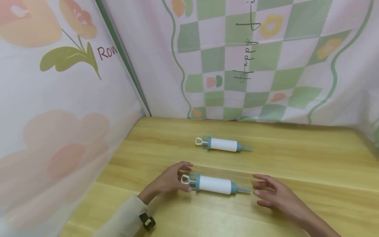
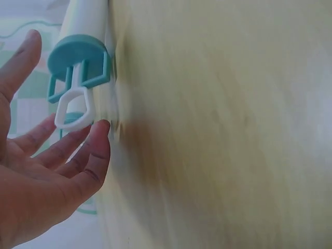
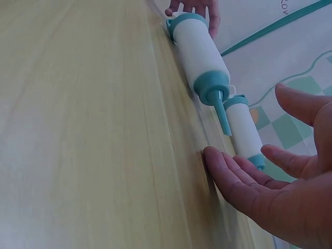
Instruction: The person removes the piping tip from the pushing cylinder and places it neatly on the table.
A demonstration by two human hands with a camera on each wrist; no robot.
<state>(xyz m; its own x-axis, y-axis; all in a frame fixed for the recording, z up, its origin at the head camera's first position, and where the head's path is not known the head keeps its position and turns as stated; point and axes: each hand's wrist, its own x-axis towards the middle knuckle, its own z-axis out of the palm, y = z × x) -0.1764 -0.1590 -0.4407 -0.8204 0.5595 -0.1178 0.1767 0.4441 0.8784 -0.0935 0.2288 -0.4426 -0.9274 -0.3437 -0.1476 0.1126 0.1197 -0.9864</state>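
Note:
Two large plastic syringes, each with a white barrel, teal ends, a thin teal nozzle and a white loop handle, lie on a wooden table. The near syringe (image 1: 215, 184) points its nozzle to the right. My left hand (image 1: 171, 177) is around its handle end, thumb and fingers spread; in the left wrist view the fingers (image 2: 78, 155) are close to the white loop, and whether they touch it I cannot tell. Just past the nozzle tip is my right hand (image 1: 275, 194), fingers loosely bent and holding nothing. Farther back, the other syringe (image 1: 223, 144) lies roughly parallel, apart from both hands.
A wooden table (image 1: 296, 158) spreads under both syringes. Behind it hangs a green-and-white checked cloth (image 1: 260, 59), and a flower-printed cloth (image 1: 88, 95) runs along the left side. A dark device (image 1: 147, 221) is strapped at the left sleeve.

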